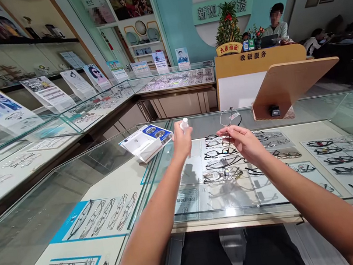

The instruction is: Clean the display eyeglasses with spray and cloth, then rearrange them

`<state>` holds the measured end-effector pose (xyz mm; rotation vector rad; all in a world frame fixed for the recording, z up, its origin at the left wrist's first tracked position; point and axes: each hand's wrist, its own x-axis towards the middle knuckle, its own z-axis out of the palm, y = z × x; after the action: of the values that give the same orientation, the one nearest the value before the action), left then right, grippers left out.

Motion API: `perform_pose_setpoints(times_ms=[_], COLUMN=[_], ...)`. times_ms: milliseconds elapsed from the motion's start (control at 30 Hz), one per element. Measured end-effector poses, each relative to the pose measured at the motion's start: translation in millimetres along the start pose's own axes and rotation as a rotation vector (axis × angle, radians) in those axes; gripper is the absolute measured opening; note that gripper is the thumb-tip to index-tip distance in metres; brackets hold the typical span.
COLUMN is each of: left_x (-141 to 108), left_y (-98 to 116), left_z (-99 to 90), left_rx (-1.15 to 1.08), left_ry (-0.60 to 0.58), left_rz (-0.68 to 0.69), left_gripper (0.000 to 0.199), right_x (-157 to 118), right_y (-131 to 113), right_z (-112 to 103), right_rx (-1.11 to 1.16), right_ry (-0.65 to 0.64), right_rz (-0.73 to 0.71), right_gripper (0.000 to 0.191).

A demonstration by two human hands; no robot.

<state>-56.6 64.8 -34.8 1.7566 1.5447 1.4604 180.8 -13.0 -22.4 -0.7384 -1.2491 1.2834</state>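
Two bare hands, both occupied, near the centre of the frame. Left hand [182, 142]: closed round a small white plastic bottle [185, 123], upright, its pale top showing above the fingers (lower part mostly hidden). Right hand [246, 143]: fingertips pinched narrow on a pair of thin-rimmed eyeglasses with clear lenses [234, 116], raised just right of centre, a white label on one lens. Handling, as judged: eyeglasses very light, rims and temples springy and easily bent, lenses prone to smudges; best taken by the bridge or a temple near its hinge. Bottle: light, smooth, fairly stiff, slippery if wet; best gripped round the body. Beneath the hands, one glass-topped display counter [209, 217], with rows of dark and clear eyeglasses [221, 153] at centre. Left of the bottle, one folded white-and-blue printed card [143, 144]; upper right, one tilted tan wooden panel [284, 85].
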Motion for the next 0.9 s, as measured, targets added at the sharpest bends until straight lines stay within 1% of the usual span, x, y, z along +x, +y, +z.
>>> perform_pose_setpoints(times_ms=[67, 133, 267, 300, 433, 567, 700, 800, 900], left_x=[14.7, 24.2, 30.7, 30.9, 30.5, 29.6, 28.2, 25.9, 21.9], left_y=[-14.8, -27.6, -47.5, -51.4, -62.2, -66.4, -64.5, -58.2, -47.1], left_z=[-9.3, -18.5, -30.6, -31.7, -30.2, -27.6, -27.1, -25.6, -22.5], left_rx=[0.075, 0.161, 0.308, 0.332, 0.388, 0.417, 0.423, 0.409, 0.386], left_ry=[0.04, 0.068, 0.077, 0.073, 0.049, 0.021, 0.034, 0.082, 0.146], left_rz=[-0.055, -0.093, -0.18, -0.201, -0.272, -0.307, -0.296, -0.241, -0.147], left_gripper=[0.017, 0.015, 0.009, 0.012, 0.035, 0.04, 0.045, 0.053, 0.056], right_x=[0.2, -0.1, -1.2, -1.3, -1.0, -1.0, -1.5, -1.3, -0.9], right_y=[0.5, 0.8, 0.6, 0.6, 1.0, 0.9, 0.2, 0.4, 0.5], right_z=[-1.0, -1.8, -2.4, -2.4, -2.2, -1.6, -1.3, -1.6, -1.9], right_rx=[-0.003, 0.005, 0.013, 0.012, 0.017, 0.027, 0.03, 0.028, 0.029], right_ry=[-0.003, -0.012, -0.019, -0.017, -0.019, -0.022, -0.021, -0.017, -0.016], right_rz=[0.016, 0.024, 0.021, 0.022, 0.029, 0.024, 0.025, 0.026, 0.026], right_gripper=[0.027, 0.026, 0.024, 0.024, 0.025, 0.024, 0.023, 0.023, 0.023])
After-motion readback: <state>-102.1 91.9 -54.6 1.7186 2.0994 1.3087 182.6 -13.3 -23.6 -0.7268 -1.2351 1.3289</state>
